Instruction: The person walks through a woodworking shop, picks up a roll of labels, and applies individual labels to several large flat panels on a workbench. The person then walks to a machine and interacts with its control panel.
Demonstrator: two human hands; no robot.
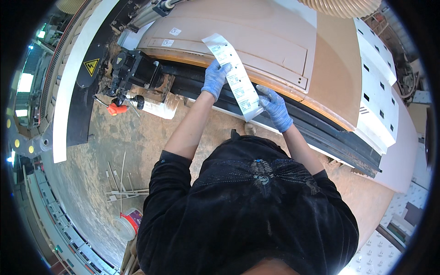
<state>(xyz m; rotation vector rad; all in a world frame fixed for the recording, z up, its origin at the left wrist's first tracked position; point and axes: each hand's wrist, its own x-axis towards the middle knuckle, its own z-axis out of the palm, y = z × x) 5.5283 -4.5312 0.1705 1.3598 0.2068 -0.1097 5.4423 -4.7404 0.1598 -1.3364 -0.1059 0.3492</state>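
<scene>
Label strip [234,80] crosses the beige panel [268,41]'s near edge, left hand [213,81] pinching it, right hand [275,110] at its lower end, grip unclear; we're seemingly steadying it, and moving it calls for even support.

A yellow triangle sign [91,67] with a black lightning bolt on the machine cover [85,84]; a smaller yellow triangle [119,60] on the black motor [145,69]. The white label strip [234,78] and two white stickers [175,31] on the beige panel [256,32] bear print too small to read
</scene>
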